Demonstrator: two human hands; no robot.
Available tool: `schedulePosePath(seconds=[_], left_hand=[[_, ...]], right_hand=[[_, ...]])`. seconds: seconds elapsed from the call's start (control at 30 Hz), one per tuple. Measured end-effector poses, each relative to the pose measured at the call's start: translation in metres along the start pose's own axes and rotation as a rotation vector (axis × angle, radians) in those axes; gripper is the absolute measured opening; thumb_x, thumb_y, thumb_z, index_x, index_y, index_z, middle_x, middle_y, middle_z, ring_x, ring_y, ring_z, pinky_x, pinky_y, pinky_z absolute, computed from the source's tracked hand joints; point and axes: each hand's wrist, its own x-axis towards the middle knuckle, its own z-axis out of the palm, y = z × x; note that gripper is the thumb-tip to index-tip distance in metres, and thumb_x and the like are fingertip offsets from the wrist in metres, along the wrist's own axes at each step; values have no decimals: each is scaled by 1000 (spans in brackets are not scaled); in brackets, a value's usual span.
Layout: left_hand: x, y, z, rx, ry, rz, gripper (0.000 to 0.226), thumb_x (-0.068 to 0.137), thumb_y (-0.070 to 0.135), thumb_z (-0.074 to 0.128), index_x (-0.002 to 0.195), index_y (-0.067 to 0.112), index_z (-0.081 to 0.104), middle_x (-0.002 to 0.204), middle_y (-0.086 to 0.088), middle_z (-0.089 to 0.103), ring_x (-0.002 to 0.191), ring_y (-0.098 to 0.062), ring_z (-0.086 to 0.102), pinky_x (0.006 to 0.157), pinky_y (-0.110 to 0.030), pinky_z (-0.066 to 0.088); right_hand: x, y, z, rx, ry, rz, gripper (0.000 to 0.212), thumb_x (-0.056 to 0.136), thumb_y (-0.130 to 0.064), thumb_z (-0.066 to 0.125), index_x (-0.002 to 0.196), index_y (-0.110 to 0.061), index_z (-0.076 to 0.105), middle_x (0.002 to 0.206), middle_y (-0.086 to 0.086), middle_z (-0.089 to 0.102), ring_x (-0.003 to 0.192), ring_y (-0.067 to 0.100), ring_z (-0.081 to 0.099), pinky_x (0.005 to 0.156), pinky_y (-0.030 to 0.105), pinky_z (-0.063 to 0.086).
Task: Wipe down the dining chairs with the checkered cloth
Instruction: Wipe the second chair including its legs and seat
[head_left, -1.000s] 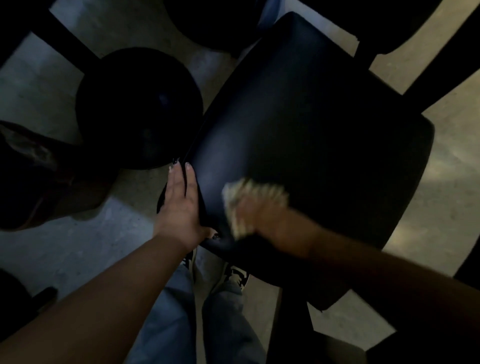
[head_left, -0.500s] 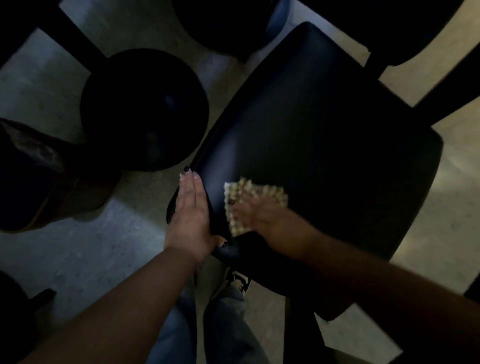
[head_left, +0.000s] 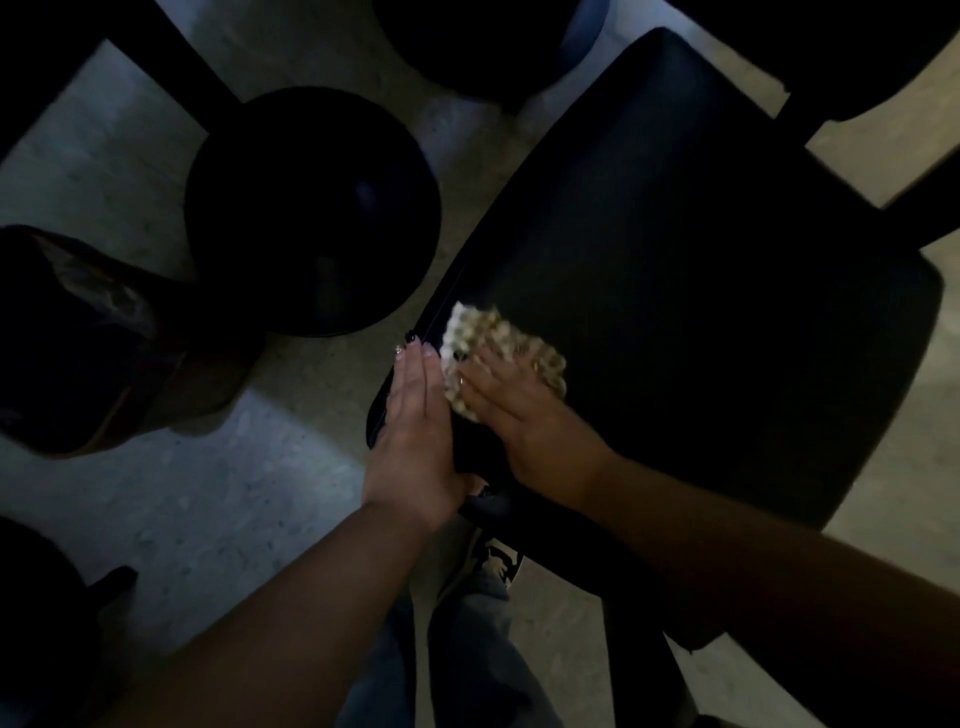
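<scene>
cloth (head_left: 498, 345) now at the left edge of the chair seat (head_left: 701, 322), having slid there from nearer the seat's front corner half a second ago; right hand (head_left: 511, 405) lies flat on it, fingers straight and spread, pressing rather than gripping; left hand (head_left: 415, 441) stays on the seat's left rim, fingers straight and together, thumb tucked around the front corner, bracing the chair; the two hands now almost touch; judged, the near-left strip is being covered while most of the seat remains unwiped; round stool (head_left: 311, 208) stands just beside.

Blue jeans (head_left: 467, 660), dark-painted fingernails (head_left: 410, 338)
</scene>
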Motion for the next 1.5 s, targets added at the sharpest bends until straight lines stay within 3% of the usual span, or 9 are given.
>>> schedulePosePath(seconds=[0.1, 0.3, 0.47, 0.67, 0.77, 0.97, 1.17, 1.37, 1.5], left_hand=[[2, 1, 1, -3, 5, 13, 145, 62, 36, 88, 149, 11, -24, 158, 3, -28, 142, -9, -31, 113, -20, -9], [1, -3, 3, 9, 24, 4, 146, 58, 39, 90, 152, 14, -19, 160, 6, -24, 140, -4, -31, 108, -17, -14], [1, 1, 1, 5, 6, -19, 146, 60, 39, 89, 151, 12, -20, 159, 2, -26, 139, -6, -32, 110, -21, -12], [1, 0, 1, 14, 31, -14, 144, 61, 41, 89, 152, 10, -19, 160, -1, -25, 144, -11, -27, 113, -22, -10], [2, 0, 1, 19, 29, -4, 144, 60, 40, 89, 152, 10, -18, 161, -2, -24, 146, -13, -24, 115, -24, -4], [-1, 4, -4, 29, 2, -3, 144, 61, 40, 89, 151, 9, -19, 160, -2, -26, 146, -15, -24, 116, -32, 10], [-1, 3, -3, 28, 20, 10, 146, 59, 40, 90, 152, 9, -17, 161, -3, -23, 147, -15, -23, 115, -31, 8], [1, 5, -16, 30, -69, 24, 144, 60, 39, 90, 151, 3, -15, 161, -10, -21, 148, -22, -19, 115, -24, -9], [2, -1, -41, -163, -23, -68, 100, 83, 15, 75, 155, 7, 5, 164, -9, 0, 150, -20, 4, 109, -12, 1]], right_hand=[[-4, 18, -8, -130, -188, -247, 42, 85, -2, 48, 127, 6, 55, 134, 25, 51, 128, 44, 42, 107, 52, 21], [55, 103, -48, -148, 132, 465, 60, 90, 10, 39, 147, -2, 23, 156, 21, 16, 145, 35, 13, 120, 39, 2], [-19, 87, -45, -157, -9, 339, 72, 74, 20, 44, 142, 8, 28, 151, 28, 21, 142, 45, 14, 117, 53, 10], [-63, 109, -49, -25, 499, 1191, 65, 82, 7, 50, 144, 0, 32, 148, 22, 33, 138, 34, 29, 115, 44, 24], [-33, 60, -4, -163, 299, 1078, 71, 84, -4, 45, 148, -1, 16, 152, 25, 21, 139, 40, 24, 114, 47, 20], [-68, 63, -43, -199, -220, 158, 65, 84, 8, 36, 147, -1, 23, 156, 17, 14, 143, 33, 0, 118, 46, 4], [-38, 108, -58, -170, 97, 1051, 70, 90, 3, 41, 151, -2, 6, 158, 18, 5, 146, 32, 5, 119, 39, 3], [-8, -5, 15, -232, 5, 884, 76, 92, -6, 39, 149, -3, -10, 158, 17, -10, 146, 34, -7, 118, 48, 1], [10, -19, 5, -210, -170, 937, 73, 93, -6, 39, 149, -1, -8, 158, 17, -8, 146, 35, -7, 118, 47, 7]])
